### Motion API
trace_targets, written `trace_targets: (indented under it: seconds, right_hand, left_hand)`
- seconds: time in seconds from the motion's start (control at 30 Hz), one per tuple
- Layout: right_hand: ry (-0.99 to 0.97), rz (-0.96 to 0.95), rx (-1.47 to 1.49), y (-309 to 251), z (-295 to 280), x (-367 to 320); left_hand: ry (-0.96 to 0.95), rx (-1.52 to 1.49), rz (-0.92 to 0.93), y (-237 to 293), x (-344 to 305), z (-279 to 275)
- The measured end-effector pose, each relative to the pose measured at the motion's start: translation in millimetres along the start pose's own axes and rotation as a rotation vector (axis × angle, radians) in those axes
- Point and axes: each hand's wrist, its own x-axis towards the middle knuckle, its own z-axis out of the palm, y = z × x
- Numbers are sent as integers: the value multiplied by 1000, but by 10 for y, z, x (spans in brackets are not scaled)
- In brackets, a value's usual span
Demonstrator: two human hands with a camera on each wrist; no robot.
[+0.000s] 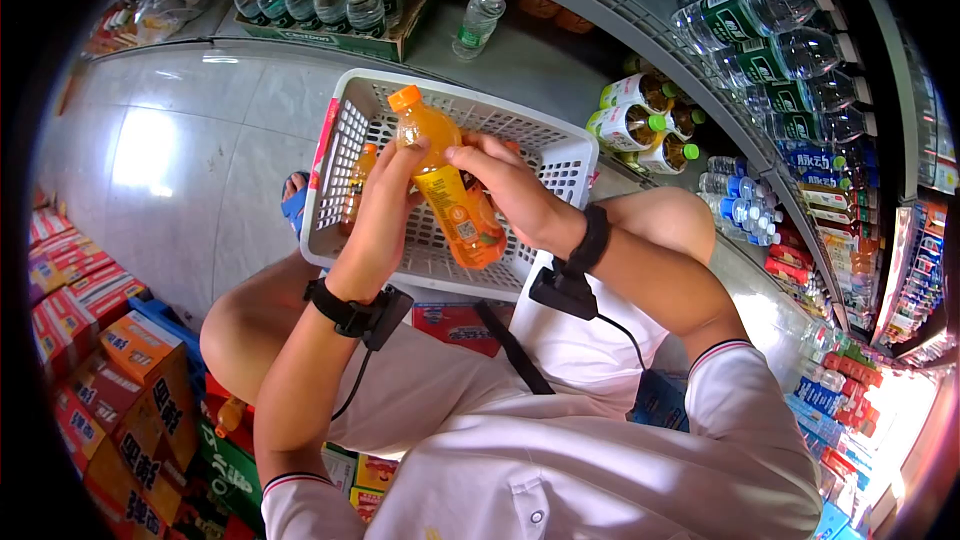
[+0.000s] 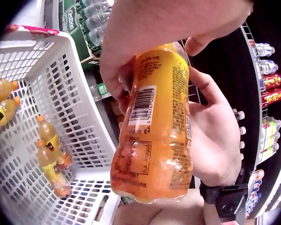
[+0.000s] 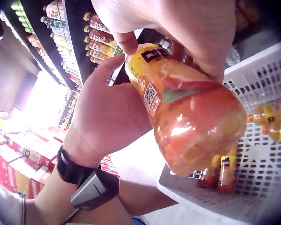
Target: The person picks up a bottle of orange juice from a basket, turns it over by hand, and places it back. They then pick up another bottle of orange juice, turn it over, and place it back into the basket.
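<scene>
Both hands hold an orange juice bottle (image 1: 452, 202) tilted over a white plastic basket (image 1: 570, 155). My left hand (image 1: 384, 195) grips its upper part from the left, thumb near the shoulder. From the other side my right hand (image 1: 512, 192) holds it, the thumb on the front near the label's top. The orange cap is on. In the left wrist view the barcode side of the yellow label (image 2: 143, 105) shows; the right wrist view shows the bottle's base (image 3: 201, 140). Several similar juice bottles (image 2: 51, 164) lie in the basket, partly hidden by the hands in the head view.
Behind the basket, a shelf bears a green carton (image 1: 330, 40) of water bottles and a single water bottle (image 1: 480, 22). Green-capped drinks (image 1: 640, 125) stand at the right. Stacked cartons (image 1: 125, 420) line the left side. The person's knees flank the basket.
</scene>
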Motion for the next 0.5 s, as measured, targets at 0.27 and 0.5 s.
trace_targets:
  seconds: [0.27, 0.5]
  right_hand:
    - [-10, 147, 113, -26, -9, -10]
    - [-40, 176, 163, -5, -16, 6]
  left_hand:
    - [-7, 21, -84, -54, 40, -43]
    - [18, 32, -94, -8, -33, 12]
